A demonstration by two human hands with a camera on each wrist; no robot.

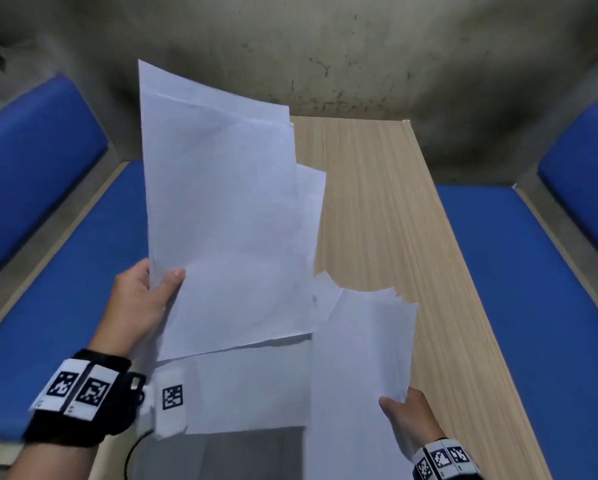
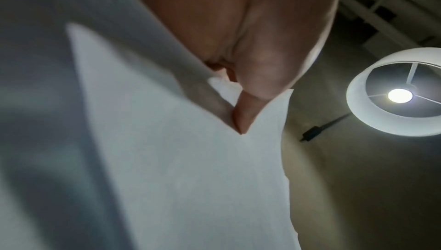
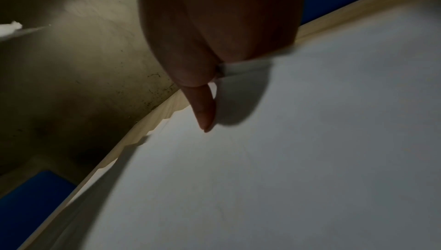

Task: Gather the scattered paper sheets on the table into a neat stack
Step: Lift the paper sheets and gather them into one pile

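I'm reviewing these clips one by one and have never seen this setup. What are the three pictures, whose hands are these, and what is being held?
No machine here: a person works bare-handed, wearing cameras. The big picture comes from a head camera looking down; the other two come from wrist cameras looking along each hand. The left hand holds a fanned, uneven bunch of white sheets raised above the wooden table, thumb on top. The right hand grips a second bunch of sheets by its near corner. Another sheet lies lower, near the person. The left wrist view shows a ceiling lamp behind the paper. Blue seats flank the table.
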